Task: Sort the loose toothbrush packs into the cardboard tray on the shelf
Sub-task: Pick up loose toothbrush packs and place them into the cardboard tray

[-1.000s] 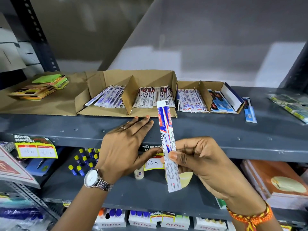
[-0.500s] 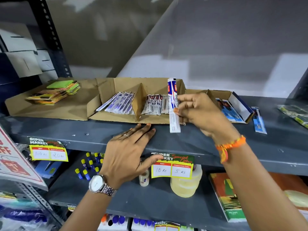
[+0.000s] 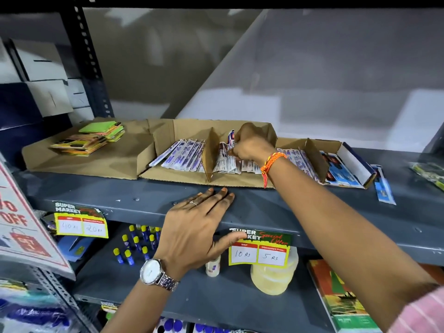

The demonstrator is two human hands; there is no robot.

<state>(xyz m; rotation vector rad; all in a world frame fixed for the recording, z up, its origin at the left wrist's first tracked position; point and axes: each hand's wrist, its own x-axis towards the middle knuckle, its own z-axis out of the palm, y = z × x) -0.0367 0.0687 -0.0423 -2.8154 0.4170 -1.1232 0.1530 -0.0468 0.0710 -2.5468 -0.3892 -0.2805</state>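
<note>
- Landmark: the cardboard tray (image 3: 240,182) on the grey shelf (image 3: 312,212); everything below is placed against it.
- Left of the tray, on a flat cardboard sheet, sits a stack of coloured pads (image 3: 89,139), untouched.
- In front of the tray's front lip, the left hand (image 3: 194,227) lies flat on the shelf edge, fingers spread wide and holding nothing; it has stayed there over the last second, apparently just steadying the person.
- In the tray's left compartment lie the purple-printed packs (image 3: 182,156), fanned and leaning.
- In the tray's middle compartment, just right of the upright divider (image 3: 210,155), the right hand (image 3: 252,145) is pinched closed on the toothbrush pack (image 3: 231,138). A second ago this pack was held out in front of the shelf; it now stands nearly upright among the red-and-white packs (image 3: 227,162) already there.
- That change suggests this pack is nearly sorted: only the release seems left, and I cannot tell whether its lower end already rests on the tray floor.
- Right of the tray, a second box (image 3: 312,155) holds more packs.
- Further right, a blue pack (image 3: 384,191) lies loose on the shelf, probably the next to sort.
</note>
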